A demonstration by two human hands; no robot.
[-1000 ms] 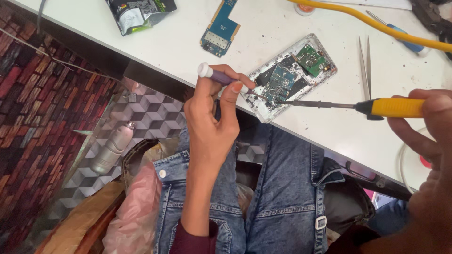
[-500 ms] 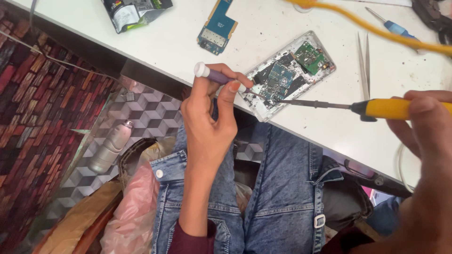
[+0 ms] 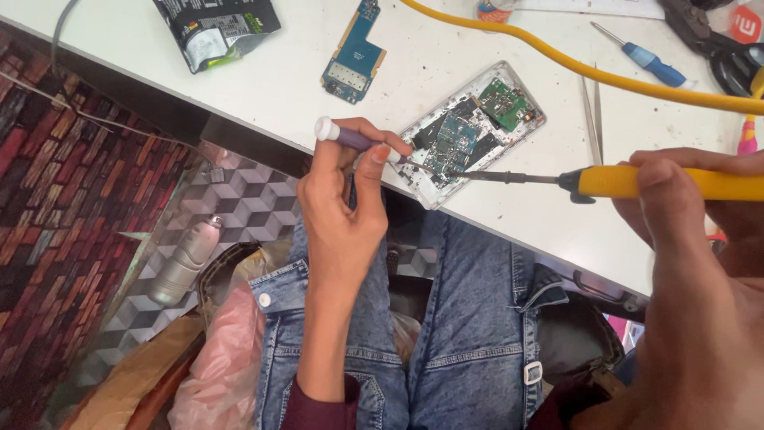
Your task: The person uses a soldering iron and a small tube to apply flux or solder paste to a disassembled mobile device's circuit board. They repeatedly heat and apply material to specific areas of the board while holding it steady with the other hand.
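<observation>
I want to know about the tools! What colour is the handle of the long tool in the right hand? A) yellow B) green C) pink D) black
A: the right hand grips a yellow handle, and the tool's thin metal tip reaches the opened phone.

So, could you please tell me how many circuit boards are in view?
2 clearly: a loose blue board lying on the table, and a board inside the opened phone. Others may be hidden.

A crumpled black foil pouch [image 3: 215, 30] with a white and green label lies left of the blue circuit board [image 3: 356, 54] on the white table [image 3: 286, 87].
</observation>
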